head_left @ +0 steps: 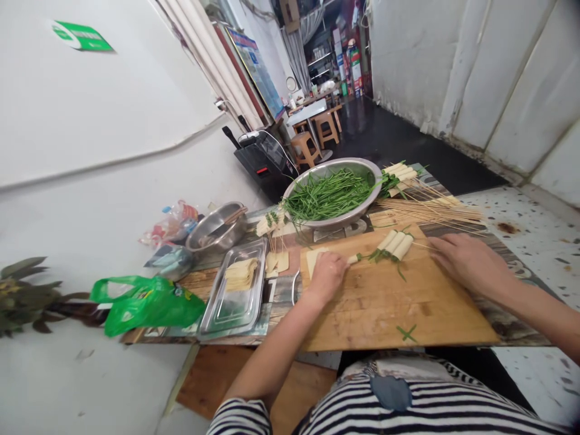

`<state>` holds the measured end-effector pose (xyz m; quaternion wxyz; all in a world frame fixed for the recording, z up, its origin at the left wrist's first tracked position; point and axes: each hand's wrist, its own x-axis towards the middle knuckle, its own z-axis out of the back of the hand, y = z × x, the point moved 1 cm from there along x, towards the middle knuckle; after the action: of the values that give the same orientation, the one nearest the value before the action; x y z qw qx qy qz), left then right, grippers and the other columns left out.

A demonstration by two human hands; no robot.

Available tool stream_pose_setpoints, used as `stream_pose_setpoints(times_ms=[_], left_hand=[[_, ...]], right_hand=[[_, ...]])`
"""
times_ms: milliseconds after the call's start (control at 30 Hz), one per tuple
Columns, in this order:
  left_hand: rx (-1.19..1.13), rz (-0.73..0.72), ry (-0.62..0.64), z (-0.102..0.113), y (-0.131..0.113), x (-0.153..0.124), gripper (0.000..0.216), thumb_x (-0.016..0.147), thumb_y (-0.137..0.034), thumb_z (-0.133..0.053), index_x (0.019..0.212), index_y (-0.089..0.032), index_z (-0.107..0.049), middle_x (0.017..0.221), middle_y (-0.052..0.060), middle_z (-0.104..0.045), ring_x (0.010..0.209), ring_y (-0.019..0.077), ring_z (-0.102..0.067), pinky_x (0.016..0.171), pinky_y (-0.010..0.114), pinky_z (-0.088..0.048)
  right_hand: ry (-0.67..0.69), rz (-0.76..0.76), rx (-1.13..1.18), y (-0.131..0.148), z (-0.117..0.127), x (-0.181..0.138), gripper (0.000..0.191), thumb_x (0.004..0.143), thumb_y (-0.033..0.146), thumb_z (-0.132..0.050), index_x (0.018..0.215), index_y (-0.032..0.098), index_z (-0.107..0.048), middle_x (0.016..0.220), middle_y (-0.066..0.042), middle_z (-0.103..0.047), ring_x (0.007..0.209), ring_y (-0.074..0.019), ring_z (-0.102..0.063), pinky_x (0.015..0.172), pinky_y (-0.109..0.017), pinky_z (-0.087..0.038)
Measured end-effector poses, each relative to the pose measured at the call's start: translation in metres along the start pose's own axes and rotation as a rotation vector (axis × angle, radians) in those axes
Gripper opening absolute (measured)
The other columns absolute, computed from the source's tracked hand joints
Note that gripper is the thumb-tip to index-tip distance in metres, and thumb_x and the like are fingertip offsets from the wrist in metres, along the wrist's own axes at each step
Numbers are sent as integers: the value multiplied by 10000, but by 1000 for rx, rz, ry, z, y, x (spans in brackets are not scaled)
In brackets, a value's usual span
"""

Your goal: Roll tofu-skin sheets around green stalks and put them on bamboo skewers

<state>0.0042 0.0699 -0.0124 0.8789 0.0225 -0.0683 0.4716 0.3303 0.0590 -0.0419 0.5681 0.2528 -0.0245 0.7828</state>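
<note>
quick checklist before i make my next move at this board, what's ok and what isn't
1. Left hand over the sheet: ok, it covers part of it.
2. Right hand gripping the stick from the rolls: cannot tell, the fingertips are at its end.
3. Greens on hand: ok, heaped in the bowl.
4. Spare sheets: ok, stacked in the tray.
5. Loose sticks at hand: ok, spread beyond the board.
6. Board free of scraps: not ok, green bits lie near your edge.
</note>
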Motion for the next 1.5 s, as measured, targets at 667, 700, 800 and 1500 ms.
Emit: stream_pose_setpoints(times_ms=[667,700,800,1500], left_hand=[[66,82,-3,5,-4,16,289,983,-272,-441,883,-155,-685,893,91,-634,847,204,-556,735,318,-364],[59,90,-14,4,-3,16,289,980,-278,-447,883,-148,-686,899,98,-626,850,205,-552,729,314,-367],[10,90,-20,-1,0,18,259,966,-263,-469,908,-138,-688,859,93,-609,836,201,-549,720,301,-382],[-75,133,-7,-4,-9,23,206,903,-151,-513,806,-126,-693,788,94,-635,807,199,-577,749,293,-432]], right_hand=[[-65,104,126,64,22,-39,377,975,265,-326,909,160,-682,808,-83,-663,662,-169,-603,597,-274,-444],[-36,110,145,70,22,-38,383,973,258,-318,906,165,-683,807,-85,-664,670,-170,-605,608,-273,-453],[91,97,195,84,18,-34,395,976,260,-303,881,174,-677,804,-88,-657,708,-182,-607,666,-284,-474],[165,17,98,99,-4,-27,354,965,222,-349,854,162,-680,781,-78,-653,716,-199,-607,666,-290,-445]])
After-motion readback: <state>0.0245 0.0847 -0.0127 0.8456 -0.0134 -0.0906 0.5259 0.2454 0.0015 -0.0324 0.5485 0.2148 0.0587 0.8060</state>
